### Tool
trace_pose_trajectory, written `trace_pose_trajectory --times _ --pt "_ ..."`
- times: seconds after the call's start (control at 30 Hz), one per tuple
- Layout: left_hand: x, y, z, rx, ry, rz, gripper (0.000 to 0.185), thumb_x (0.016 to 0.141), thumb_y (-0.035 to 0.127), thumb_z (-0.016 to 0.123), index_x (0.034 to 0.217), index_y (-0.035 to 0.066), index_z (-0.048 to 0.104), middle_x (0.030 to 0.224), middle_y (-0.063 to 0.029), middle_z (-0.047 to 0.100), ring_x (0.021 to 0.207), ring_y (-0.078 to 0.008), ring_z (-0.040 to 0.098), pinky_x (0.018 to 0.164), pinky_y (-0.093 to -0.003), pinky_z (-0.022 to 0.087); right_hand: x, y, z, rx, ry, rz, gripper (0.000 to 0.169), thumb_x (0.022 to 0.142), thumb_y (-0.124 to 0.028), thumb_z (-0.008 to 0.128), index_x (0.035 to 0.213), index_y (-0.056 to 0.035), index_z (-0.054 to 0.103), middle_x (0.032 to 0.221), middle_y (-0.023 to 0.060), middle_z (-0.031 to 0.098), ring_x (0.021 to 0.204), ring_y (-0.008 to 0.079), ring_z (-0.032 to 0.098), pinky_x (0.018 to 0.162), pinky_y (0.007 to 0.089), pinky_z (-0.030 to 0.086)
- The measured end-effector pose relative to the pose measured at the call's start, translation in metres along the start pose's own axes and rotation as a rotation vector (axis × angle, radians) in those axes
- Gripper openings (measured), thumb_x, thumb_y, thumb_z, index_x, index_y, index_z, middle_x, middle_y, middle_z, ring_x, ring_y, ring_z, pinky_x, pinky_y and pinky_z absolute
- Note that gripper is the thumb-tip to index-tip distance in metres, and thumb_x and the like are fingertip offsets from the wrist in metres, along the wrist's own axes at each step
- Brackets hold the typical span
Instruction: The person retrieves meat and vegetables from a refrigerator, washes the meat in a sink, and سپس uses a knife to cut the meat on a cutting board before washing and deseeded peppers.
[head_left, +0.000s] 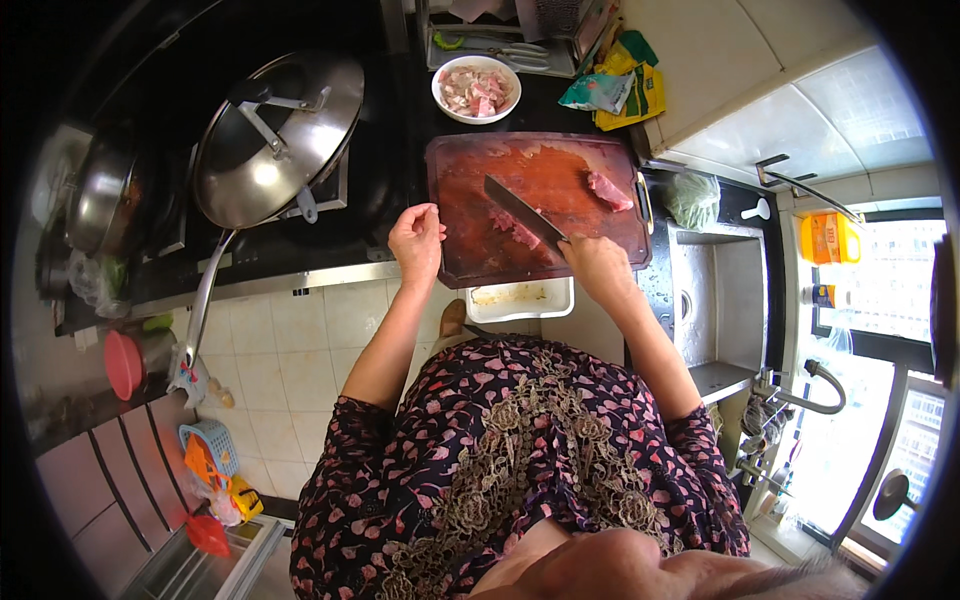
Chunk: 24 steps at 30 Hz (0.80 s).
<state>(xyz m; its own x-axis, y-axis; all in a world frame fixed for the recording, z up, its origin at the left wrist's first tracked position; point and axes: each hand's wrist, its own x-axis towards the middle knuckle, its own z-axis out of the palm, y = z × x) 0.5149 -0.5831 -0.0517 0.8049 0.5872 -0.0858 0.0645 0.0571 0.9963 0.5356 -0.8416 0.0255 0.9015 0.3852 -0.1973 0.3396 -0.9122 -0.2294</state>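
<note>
My right hand (600, 262) grips the handle of a kitchen knife (525, 214), whose blade lies slantwise over the wooden cutting board (465, 169). Small pieces of raw meat (523, 234) lie beside and partly under the blade. A larger chunk of raw meat (609, 190) rests at the right of the board. My left hand (418, 236) is at the board's left edge with its fingertips drawn together; whether something small is between them cannot be told. Beyond the board stands a white bowl (476, 89) of sliced meat.
A lidded wok (285, 142) sits on the stove at left, its long handle reaching towards me. A white tray (559, 302) shows below the board's near edge. The metal sink (697, 270) and a bagged vegetable (691, 199) are at right; food packets (630, 90) lie behind.
</note>
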Motion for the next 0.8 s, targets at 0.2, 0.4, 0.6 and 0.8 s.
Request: trace_pose_trajectory --times 0.2,0.4,0.6,0.8 --pt "-0.001 -0.003 0.006 -0.064 -0.004 0.012 0.009 0.088 0.008 0.063 0.09 -0.001 0.065 0.07 -0.0024 0.062 0.058 -0.0084 0.059 0.051 -0.0223 0.051 0.002 -0.015 0.007 0.013 -0.023 -0.04 0.03 0.094 -0.029 0.049 0.087 -0.0026 0.06 0.068 0.0187 0.064 0.069 0.036 0.066 0.064 0.0464 0.053" --pt "0.001 -0.003 0.005 -0.06 -0.001 0.033 0.009 0.088 0.008 0.063 0.09 0.0 0.066 0.071 -0.0027 0.062 0.057 -0.0083 0.059 0.051 -0.0223 0.051 0.001 -0.018 -0.001 -0.038 -0.038 -0.029 0.031 0.095 -0.031 0.047 0.087 -0.0029 0.059 0.068 0.018 0.064 0.067 0.0356 0.066 0.063 0.0453 0.053" --pt "0.0 -0.001 0.007 -0.043 -0.001 0.02 0.009 0.088 0.007 0.062 0.09 -0.001 0.065 0.072 -0.0025 0.063 0.058 -0.0085 0.059 0.051 -0.0221 0.051 0.0 -0.015 -0.005 -0.016 -0.024 -0.003 0.033 0.095 -0.034 0.047 0.087 -0.0042 0.059 0.067 0.0188 0.064 0.067 0.0375 0.065 0.064 0.0468 0.052" --pt "0.001 0.001 0.014 -0.049 -0.006 0.036 0.008 0.088 0.007 0.062 0.09 0.0 0.065 0.072 -0.0025 0.063 0.058 -0.0086 0.059 0.051 -0.0222 0.051 0.002 -0.01 -0.013 -0.025 -0.02 -0.019 0.034 0.094 -0.035 0.048 0.086 -0.0045 0.06 0.067 0.0182 0.064 0.067 0.0377 0.065 0.063 0.0463 0.052"
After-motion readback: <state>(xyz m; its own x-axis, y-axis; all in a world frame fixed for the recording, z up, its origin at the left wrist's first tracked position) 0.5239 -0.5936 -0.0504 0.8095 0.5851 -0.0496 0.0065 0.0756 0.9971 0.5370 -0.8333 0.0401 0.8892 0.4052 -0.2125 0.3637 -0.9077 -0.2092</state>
